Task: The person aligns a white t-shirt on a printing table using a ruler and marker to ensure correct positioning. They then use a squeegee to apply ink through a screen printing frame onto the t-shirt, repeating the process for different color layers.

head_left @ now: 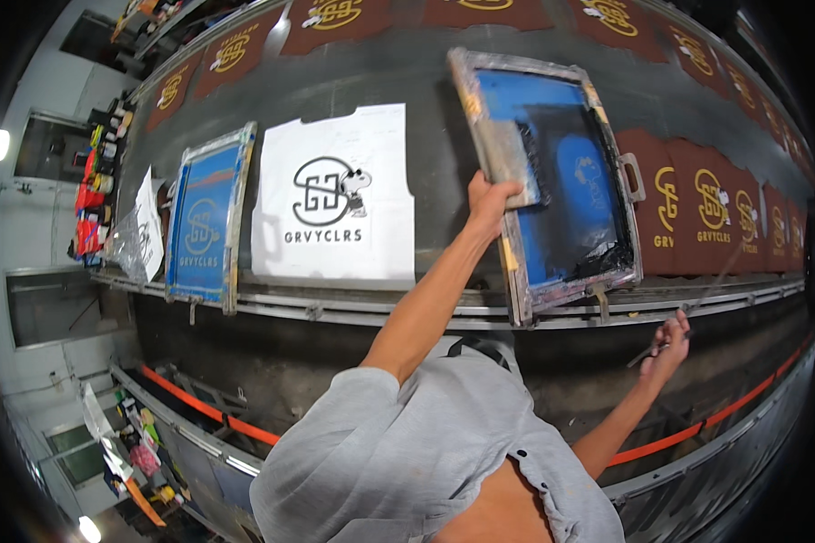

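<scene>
In the upper centre of the frame the left hand (489, 201) was closed around the near rail of a blue-meshed screen-printing frame (552, 181), fingers wrapped over its edge beside the squeegee (509, 163) that lay inside on black ink. The frame stood tilted, its lower end on the metal rail (362, 309) at the edge of the long dark printing table (407, 77). At the right of the frame the right hand (668, 344) was pinched on a thin dark rod (697, 294) that slanted up toward the table. Left of centre lay a white sheet (335, 195) printed with a black emblem, and just beside it, further left, a second blue screen frame (206, 217). Maroon printed pieces (697, 208) lined the table at the right and along the top
</scene>
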`<state>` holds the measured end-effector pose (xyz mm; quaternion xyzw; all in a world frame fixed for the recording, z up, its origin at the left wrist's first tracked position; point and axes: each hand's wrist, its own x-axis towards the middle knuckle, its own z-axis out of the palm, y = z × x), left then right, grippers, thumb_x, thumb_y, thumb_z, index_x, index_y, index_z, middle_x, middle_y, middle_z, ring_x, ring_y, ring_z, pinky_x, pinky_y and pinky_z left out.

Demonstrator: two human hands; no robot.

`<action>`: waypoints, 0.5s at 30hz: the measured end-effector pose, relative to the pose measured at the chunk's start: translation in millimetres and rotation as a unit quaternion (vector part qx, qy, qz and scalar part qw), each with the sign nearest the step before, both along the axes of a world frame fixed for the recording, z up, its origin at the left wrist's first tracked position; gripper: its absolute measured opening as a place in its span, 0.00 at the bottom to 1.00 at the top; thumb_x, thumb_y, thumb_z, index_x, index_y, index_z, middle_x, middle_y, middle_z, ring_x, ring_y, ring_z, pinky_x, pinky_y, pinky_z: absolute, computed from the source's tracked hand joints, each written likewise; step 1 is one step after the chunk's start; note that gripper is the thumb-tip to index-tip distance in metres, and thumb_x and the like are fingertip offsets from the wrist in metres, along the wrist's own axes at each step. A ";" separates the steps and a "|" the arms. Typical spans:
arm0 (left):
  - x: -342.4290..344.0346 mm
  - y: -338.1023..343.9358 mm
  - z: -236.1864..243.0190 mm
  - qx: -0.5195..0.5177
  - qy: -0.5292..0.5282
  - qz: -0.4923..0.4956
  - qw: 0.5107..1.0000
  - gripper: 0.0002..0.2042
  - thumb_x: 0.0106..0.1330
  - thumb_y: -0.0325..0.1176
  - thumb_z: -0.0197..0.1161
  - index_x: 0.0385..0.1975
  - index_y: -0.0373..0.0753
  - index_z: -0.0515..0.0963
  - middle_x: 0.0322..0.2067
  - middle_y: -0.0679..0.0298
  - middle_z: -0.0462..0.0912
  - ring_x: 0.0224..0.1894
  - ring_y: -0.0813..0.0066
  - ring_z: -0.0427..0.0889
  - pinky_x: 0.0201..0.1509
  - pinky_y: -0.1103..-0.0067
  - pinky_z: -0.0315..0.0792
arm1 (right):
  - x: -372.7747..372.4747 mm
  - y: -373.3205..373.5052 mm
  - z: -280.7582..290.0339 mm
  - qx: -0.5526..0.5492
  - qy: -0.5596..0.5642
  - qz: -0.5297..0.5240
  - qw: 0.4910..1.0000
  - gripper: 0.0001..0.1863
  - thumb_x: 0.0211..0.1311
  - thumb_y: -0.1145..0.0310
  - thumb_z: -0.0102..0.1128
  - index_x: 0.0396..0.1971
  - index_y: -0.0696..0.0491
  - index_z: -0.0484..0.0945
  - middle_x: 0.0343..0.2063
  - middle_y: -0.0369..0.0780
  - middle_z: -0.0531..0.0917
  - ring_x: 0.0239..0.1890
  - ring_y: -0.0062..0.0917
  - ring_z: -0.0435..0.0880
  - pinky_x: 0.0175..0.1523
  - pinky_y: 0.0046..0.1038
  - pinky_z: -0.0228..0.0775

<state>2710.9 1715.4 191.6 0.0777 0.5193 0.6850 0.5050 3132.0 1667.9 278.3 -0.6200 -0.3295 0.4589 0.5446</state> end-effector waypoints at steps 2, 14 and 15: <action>-13.9 -3.1 32.6 -0.015 0.007 0.000 1.000 0.23 0.50 0.17 0.68 0.47 0.25 0.71 0.39 0.50 0.81 0.38 0.60 0.85 0.42 0.65 0.82 | 19.4 10.0 0.1 0.009 -0.028 -0.031 0.999 0.20 0.67 0.68 0.55 0.57 0.58 0.72 0.27 0.31 0.75 0.22 0.10 0.71 0.15 0.12 0.51; -306.9 6.3 166.3 0.131 0.019 0.023 0.991 0.18 0.56 0.25 0.71 0.45 0.27 0.77 0.39 0.52 0.83 0.38 0.59 0.85 0.47 0.64 0.83 | -117.0 22.8 -88.8 -0.015 -0.294 0.135 0.946 0.22 0.61 0.65 0.66 0.52 0.62 0.79 0.41 0.42 0.85 0.40 0.29 0.85 0.47 0.31 0.76; -352.8 1.7 181.2 0.131 0.039 0.051 0.989 0.18 0.55 0.25 0.71 0.45 0.28 0.77 0.40 0.53 0.83 0.39 0.58 0.86 0.48 0.64 0.83 | -158.5 23.7 -92.0 0.003 -0.307 0.188 0.933 0.24 0.60 0.65 0.66 0.53 0.63 0.78 0.44 0.45 0.86 0.42 0.32 0.86 0.49 0.32 0.76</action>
